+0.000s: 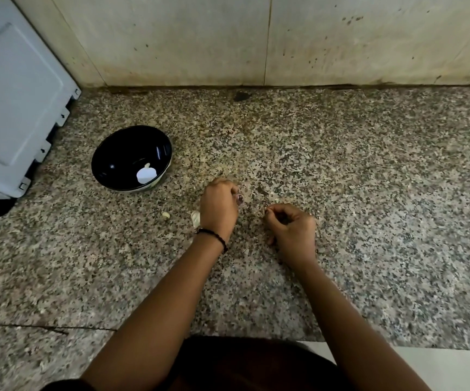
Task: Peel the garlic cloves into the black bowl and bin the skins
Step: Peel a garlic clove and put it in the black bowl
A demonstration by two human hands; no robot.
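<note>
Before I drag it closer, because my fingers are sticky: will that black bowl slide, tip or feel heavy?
The black bowl looks glossy and rigid, so probably slippery to pinch. It holds only a white piece, so likely light and apt to slide on the polished counter.

One black bowl point(109, 153), left of centre. Inside, two white peeled pieces point(145, 174), touching, perhaps only one; hard to tell. Two hands at mid-frame: left hand point(219, 208), right hand point(293, 231). One dark bracelet point(212, 235). One purplish clove point(239, 199) at the left fingertips. Two loose garlic pieces on one speckled counter point(369, 179): one pale clove point(195, 217) just beside the left hand, one small chunk point(166, 215) further left. One white appliance point(16, 94), upper left. Two wall panels point(171, 38).
</note>
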